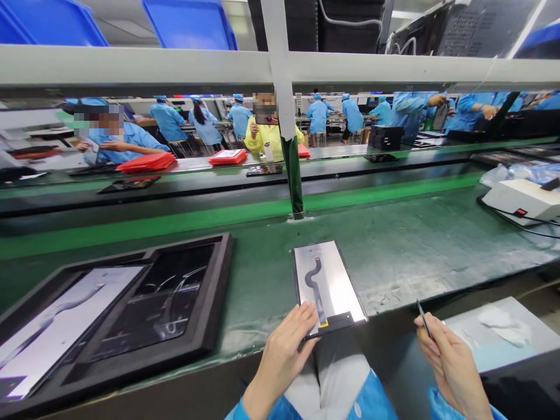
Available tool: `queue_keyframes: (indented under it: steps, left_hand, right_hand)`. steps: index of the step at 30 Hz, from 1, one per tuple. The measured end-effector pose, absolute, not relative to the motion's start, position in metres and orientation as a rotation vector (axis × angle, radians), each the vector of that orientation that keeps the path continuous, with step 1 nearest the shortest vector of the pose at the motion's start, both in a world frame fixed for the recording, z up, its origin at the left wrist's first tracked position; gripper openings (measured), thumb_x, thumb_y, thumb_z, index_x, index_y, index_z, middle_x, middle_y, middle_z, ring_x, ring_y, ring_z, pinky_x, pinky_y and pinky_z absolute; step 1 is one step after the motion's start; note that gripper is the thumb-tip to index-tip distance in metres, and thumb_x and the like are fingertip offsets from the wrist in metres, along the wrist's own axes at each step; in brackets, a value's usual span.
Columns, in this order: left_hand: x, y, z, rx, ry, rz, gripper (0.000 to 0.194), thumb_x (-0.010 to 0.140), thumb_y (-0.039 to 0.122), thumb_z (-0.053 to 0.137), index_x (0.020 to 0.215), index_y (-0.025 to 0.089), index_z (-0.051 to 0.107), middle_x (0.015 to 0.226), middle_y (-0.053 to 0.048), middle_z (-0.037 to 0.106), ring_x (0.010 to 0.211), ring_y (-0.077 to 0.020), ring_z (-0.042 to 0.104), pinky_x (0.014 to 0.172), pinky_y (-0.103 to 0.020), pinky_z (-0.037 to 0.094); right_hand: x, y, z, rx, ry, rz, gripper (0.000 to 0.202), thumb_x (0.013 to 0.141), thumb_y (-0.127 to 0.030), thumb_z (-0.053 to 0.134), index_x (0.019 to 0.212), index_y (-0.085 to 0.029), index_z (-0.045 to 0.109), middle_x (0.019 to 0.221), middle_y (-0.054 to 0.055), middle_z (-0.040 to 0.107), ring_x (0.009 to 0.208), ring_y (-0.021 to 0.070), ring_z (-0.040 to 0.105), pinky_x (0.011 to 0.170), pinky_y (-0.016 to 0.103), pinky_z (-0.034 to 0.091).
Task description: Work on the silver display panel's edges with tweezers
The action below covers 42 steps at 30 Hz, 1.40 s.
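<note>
A display panel [335,280] lies back side up at the front edge of the green bench, its lower end jutting past the edge. Along its silvery back runs a dark, curving flex cable [312,283], with a yellow-edged connector at the near end. My left hand [293,326] grips the panel's lower left corner, fingers on top and thumb by the near edge. Off to the right, apart from the panel, my right hand [448,353] pinches slim metal tweezers [423,318], tips pointing up and away.
On the left, a black foam tray [223,280] holds another panel [83,309] with a flex cable beside a glossy dark screen [166,291]. A white box device [520,201] with a cord stands right. White scraps [503,324] lie lower right. A post [293,175] rises behind; people work beyond.
</note>
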<state>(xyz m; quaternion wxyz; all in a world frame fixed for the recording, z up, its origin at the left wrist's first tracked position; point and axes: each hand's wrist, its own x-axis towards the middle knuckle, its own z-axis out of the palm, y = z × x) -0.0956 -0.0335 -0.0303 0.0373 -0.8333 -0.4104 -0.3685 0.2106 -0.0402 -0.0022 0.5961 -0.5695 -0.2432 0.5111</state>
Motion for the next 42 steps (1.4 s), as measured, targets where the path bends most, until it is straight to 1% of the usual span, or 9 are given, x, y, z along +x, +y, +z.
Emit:
queue_keyframes:
  steps: [10,16,19,24,27,30,34,37,42]
  left_hand:
    - [-0.094,-0.033,-0.033,-2.544,-1.299,-1.136,0.031,0.099,0.022,0.051,0.129,0.018,0.057,0.129,-0.011,0.067,0.120,-0.0247,0.063,0.104,-0.044,0.052]
    - [-0.100,-0.036,-0.025,-2.634,-1.349,-1.108,0.037,0.094,0.031,0.061,0.130,0.021,0.056,0.134,-0.010,0.063,0.123,-0.0258,0.061,0.105,-0.044,0.050]
    - [-0.093,-0.035,-0.009,-2.706,-1.404,-1.040,0.035,0.090,0.033,0.068,0.122,0.021,0.060,0.139,-0.011,0.058,0.133,-0.0299,0.050,0.109,-0.050,0.045]
    - [-0.067,-0.012,0.020,-2.947,-1.327,-0.891,0.005,0.089,0.019,0.067,0.093,0.021,0.068,0.150,-0.008,0.046,0.146,-0.0323,0.028,0.115,-0.061,0.032]
    - [-0.063,0.000,0.026,-3.009,-1.314,-0.810,0.013,0.087,0.010,0.066,0.081,0.021,0.067,0.150,-0.006,0.046,0.146,-0.0332,0.025,0.115,-0.064,0.027]
    - [-0.071,-0.001,0.026,-2.979,-1.348,-0.803,0.016,0.087,0.006,0.062,0.082,0.021,0.066,0.151,-0.006,0.046,0.147,-0.0324,0.022,0.116,-0.064,0.026]
    - [-0.082,-0.011,0.024,-3.011,-1.384,-0.784,0.017,0.090,0.006,0.057,0.083,0.020,0.064,0.152,-0.008,0.044,0.148,-0.0316,0.020,0.115,-0.063,0.028]
    - [-0.078,-0.007,0.023,-3.071,-1.388,-0.775,0.016,0.091,0.007,0.058,0.084,0.020,0.064,0.153,-0.006,0.041,0.147,-0.0319,0.020,0.115,-0.064,0.026]
    - [-0.067,0.009,0.015,-3.041,-1.444,-0.752,0.015,0.089,0.007,0.060,0.082,0.020,0.063,0.151,-0.007,0.045,0.146,-0.0333,0.023,0.114,-0.065,0.026]
  right_hand:
    - [0.194,-0.035,0.025,-1.316,-0.590,1.244,0.058,0.051,-0.066,0.086,0.070,-0.015,0.067,0.047,-0.010,0.034,0.044,0.0035,0.022,0.039,0.017,0.013]
    - [0.182,-0.034,0.041,-1.306,-0.740,1.267,0.058,0.055,-0.069,0.082,0.070,-0.015,0.065,0.047,-0.009,0.032,0.043,0.0047,0.022,0.040,0.020,0.011]
    - [0.172,-0.034,0.049,-1.299,-0.883,1.296,0.059,0.059,-0.072,0.078,0.070,-0.015,0.065,0.047,-0.010,0.031,0.044,0.0052,0.022,0.041,0.021,0.012]
    - [0.155,-0.026,0.057,-1.205,-1.166,1.343,0.054,0.076,-0.069,0.066,0.073,-0.015,0.065,0.048,-0.009,0.033,0.044,0.0061,0.024,0.043,0.022,0.016]
    - [0.148,-0.015,0.050,-1.171,-1.220,1.370,0.054,0.078,-0.071,0.061,0.077,-0.017,0.063,0.048,-0.010,0.034,0.042,0.0064,0.026,0.041,0.021,0.017]
    - [0.141,-0.011,0.031,-1.211,-1.263,1.313,0.054,0.080,-0.073,0.057,0.078,-0.019,0.062,0.052,-0.007,0.043,0.040,0.0071,0.031,0.039,0.022,0.022]
    - [0.130,-0.027,-0.002,-1.338,-1.517,1.114,0.049,0.087,-0.064,0.053,0.065,-0.020,0.059,0.055,-0.003,0.049,0.047,0.0120,0.044,0.048,0.025,0.033]
    - [0.122,-0.040,-0.019,-1.368,-1.632,1.024,0.045,0.090,-0.058,0.051,0.067,-0.021,0.062,0.057,-0.001,0.053,0.055,0.0158,0.050,0.054,0.027,0.035]
    - [0.116,-0.041,-0.030,-1.309,-1.621,1.172,0.046,0.090,-0.059,0.051,0.068,-0.020,0.060,0.059,-0.002,0.050,0.056,0.0143,0.044,0.054,0.027,0.032]
